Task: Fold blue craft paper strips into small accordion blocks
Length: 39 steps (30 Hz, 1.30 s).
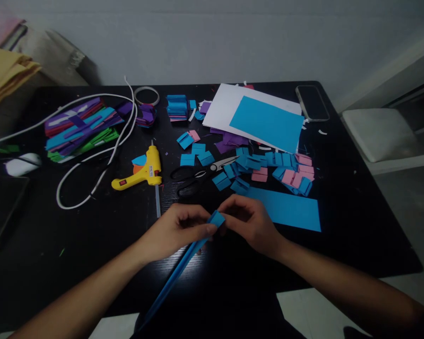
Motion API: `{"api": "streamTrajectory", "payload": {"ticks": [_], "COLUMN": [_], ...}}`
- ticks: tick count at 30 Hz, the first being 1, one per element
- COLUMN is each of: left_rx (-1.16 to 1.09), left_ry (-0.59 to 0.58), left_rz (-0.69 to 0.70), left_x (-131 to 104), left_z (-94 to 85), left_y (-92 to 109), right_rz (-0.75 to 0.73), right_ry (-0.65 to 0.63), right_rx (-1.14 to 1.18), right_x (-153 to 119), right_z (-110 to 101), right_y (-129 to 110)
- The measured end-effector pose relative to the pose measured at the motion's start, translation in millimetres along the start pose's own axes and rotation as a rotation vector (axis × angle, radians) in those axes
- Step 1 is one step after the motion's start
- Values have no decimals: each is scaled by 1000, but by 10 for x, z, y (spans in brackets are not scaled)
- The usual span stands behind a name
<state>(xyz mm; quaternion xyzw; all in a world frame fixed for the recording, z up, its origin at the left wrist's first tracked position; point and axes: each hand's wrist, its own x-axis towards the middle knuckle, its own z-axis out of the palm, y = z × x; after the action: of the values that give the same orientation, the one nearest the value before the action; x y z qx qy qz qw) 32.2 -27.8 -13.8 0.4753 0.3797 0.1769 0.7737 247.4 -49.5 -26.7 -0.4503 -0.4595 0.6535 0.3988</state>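
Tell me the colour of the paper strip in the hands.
The paper strip is blue, best seen in the head view.

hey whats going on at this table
A person's left hand pinches a long blue paper strip near its upper end, where the right hand has its fingertips. Beyond them, small folded blue pieces lie beside scissors; a yellow glue gun lies farther left.

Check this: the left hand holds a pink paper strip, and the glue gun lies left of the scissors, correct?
Not quite: the strip is blue, not pink, as the head view shows. The left hand does hold it, and the glue gun lies left of the scissors.
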Motion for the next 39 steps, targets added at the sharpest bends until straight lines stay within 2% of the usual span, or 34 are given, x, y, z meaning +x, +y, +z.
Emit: {"api": "streamTrajectory", "payload": {"ticks": [21, 28, 39], "left_rx": [147, 352, 255], "left_ry": [121, 156, 187], "left_rz": [93, 200, 208], "left_x": [-6, -14, -27], "left_z": [48, 32, 50], "left_y": [-21, 6, -9], "right_rz": [70, 78, 77], "right_ry": [-35, -21, -39], "right_rx": [80, 59, 77], "right_x": [-8, -3, -17], "right_z": [27, 16, 15], "right_y": [-77, -84, -82]}}
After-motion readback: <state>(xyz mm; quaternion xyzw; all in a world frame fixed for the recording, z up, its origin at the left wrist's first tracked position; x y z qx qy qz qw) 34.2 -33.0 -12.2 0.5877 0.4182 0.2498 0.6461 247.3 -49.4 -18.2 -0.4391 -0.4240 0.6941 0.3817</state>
